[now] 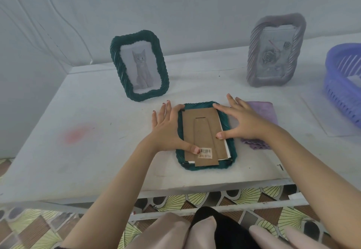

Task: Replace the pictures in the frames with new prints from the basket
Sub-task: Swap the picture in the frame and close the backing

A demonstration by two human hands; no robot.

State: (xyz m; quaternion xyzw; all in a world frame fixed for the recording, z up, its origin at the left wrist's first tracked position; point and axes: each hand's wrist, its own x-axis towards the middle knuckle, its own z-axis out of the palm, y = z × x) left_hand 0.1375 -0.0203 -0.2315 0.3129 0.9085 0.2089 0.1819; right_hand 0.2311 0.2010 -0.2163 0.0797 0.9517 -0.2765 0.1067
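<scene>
1. Task's thing now: the teal frame lies face down mid-bench, right in front of us. Its long axis runs near-to-far, far end leaning a bit left.
2. The brown backing board sits in its recess w/ the easel leg flat on top and a barcode sticker at the near end. A thin white edge shows along the board's right side, prob. a print underneath; we can't tell which one.
3. Our left hand is spread wide and flat, holding nothing. Thumb presses the board beside the sticker, index bends to the far-left corner, other fingers lie just left of the rim.
4. Our right hand is also spread wide, gripping nothing. Thumb tip is on the board's right edge approx. halfway along, index on the far-right corner, palm over a purple cloth just right of the frame.
5. So the hands flank the frame, one per long side, thumbs pointing in. We judge the step as seating or freeing the backing; can't tell which. The board looks slightly skewed, so it prob. needs squaring along the long axis.
6. The basket sits well off to the right w/ sth pale inside; the right hand is nearer it.
7. At the rear the cat frame stands left and the grey frame right, both upright.
</scene>
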